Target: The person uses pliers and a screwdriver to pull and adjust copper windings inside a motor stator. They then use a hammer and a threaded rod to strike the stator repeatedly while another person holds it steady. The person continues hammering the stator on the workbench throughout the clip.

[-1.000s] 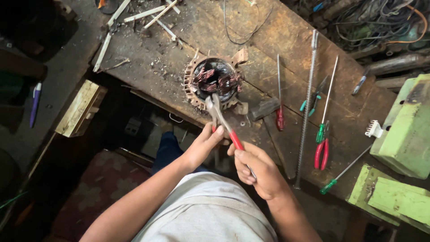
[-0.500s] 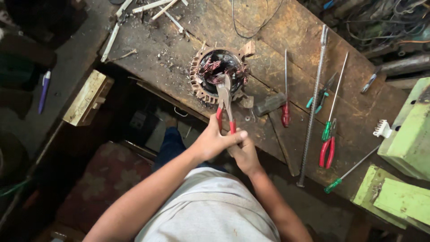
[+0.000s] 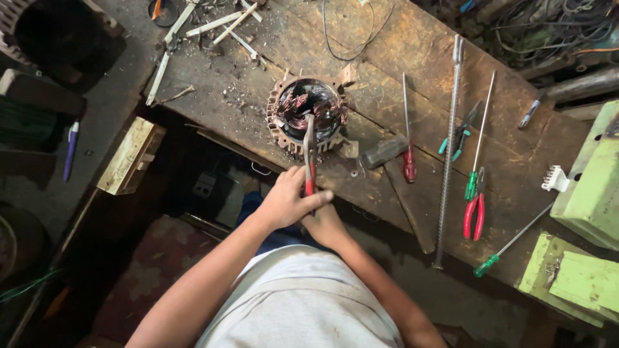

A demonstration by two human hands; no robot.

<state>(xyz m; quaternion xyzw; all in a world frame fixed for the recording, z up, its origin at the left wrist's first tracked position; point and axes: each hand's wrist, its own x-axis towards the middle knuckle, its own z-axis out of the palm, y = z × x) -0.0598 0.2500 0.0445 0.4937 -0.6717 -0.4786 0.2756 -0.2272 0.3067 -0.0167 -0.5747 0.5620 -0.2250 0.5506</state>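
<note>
A round motor stator (image 3: 278, 120) with copper windings stands on the wooden workbench (image 3: 393, 45). Red-handled pliers (image 3: 309, 148) reach into its bore, jaws among the windings. My left hand (image 3: 289, 198) is wrapped over the pliers' handles. My right hand (image 3: 325, 222) sits just under it, gripping the same handles from below. Both hands hover at the bench's near edge.
On the bench to the right lie a red-handled screwdriver (image 3: 408, 138), a long metal rod (image 3: 449, 148), green-handled screwdrivers (image 3: 477, 151), red pliers (image 3: 474, 216) and a small hammer (image 3: 385, 151). Green boxes (image 3: 590, 187) stand at far right. White strips (image 3: 213, 22) lie at top left.
The pliers have swung upright and pushed into the stator. My right hand moved in from the right and closed under my left on the handles.
</note>
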